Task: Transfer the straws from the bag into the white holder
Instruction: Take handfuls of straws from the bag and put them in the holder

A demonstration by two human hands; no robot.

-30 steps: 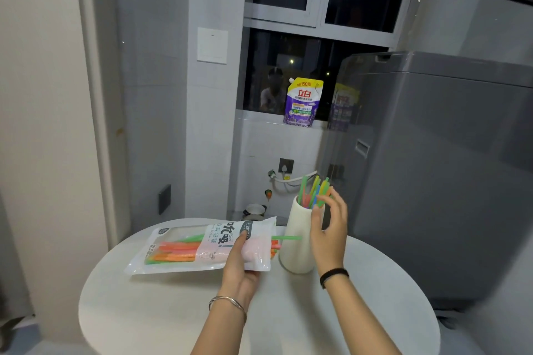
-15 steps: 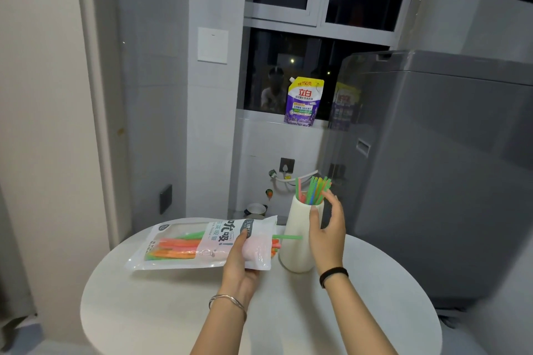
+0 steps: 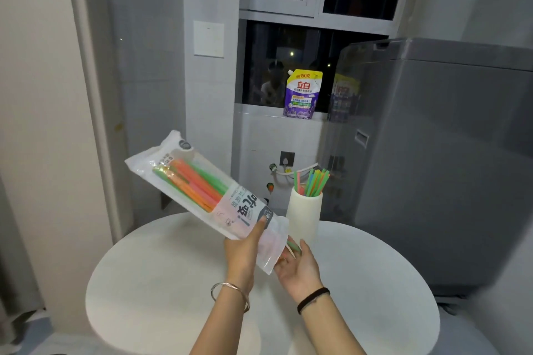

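Note:
My left hand [image 3: 243,253] grips the clear straw bag [image 3: 202,190] near its open lower end and holds it tilted, closed end up to the left. Orange and green straws [image 3: 199,181] fill the bag's upper part. My right hand [image 3: 300,268] lies palm up under the bag's mouth, fingers relaxed, where a green straw tip [image 3: 293,245] pokes out and touches the fingers. The white holder [image 3: 304,219] stands upright on the round white table [image 3: 375,297] just behind, with several green, pink and blue straws [image 3: 313,181] standing in it.
A grey washing machine [image 3: 447,167] stands close on the right, behind the table. A purple detergent pouch [image 3: 302,95] sits on the window sill. A wall socket with a hose [image 3: 287,163] lies behind the holder. The wall and door frame are at the left.
My left hand lifted the bag off the table and tilted it, mouth down. My right hand left the holder's straws and moved down under the bag's mouth, palm up.

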